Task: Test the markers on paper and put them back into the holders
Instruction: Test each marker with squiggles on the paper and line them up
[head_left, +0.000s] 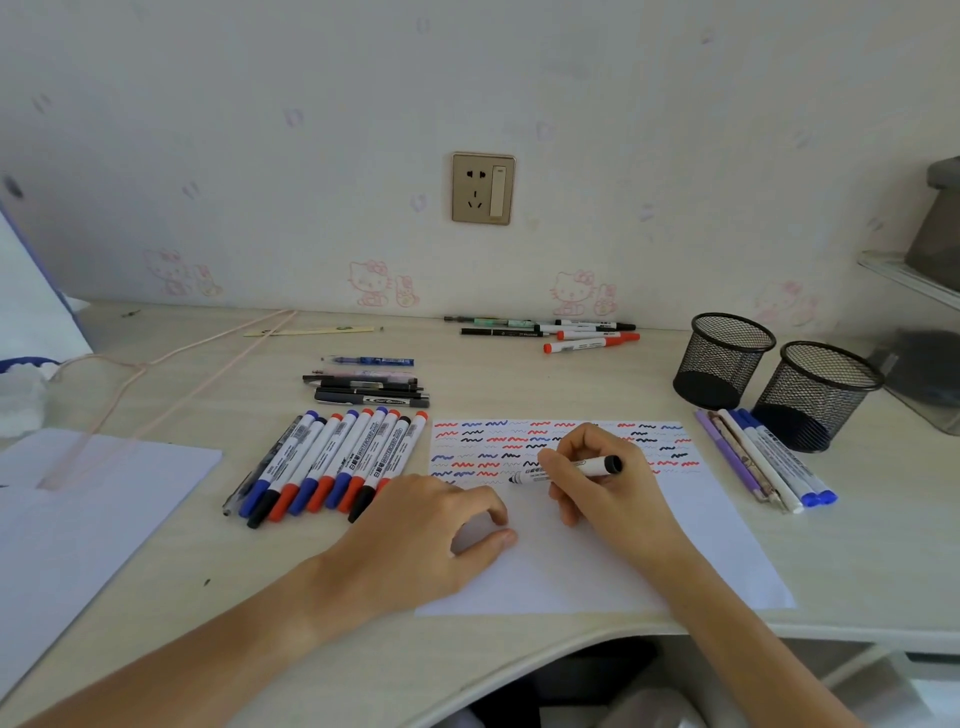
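Marker (566, 470) gripped — right hand (602, 483), tip on paper (597, 561)

Right hand (602, 488) grips black marker (571, 470) on scribbled paper (701, 545).

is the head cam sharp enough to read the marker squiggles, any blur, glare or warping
Head view: soft, even daylight without glare; only faint shadows under the left hand and right hand. The squiggles on the paper read clearly by colour; the print on the black marker is too small to read. Wide-angle warping bends the desk edge and tilts the mesh holders.
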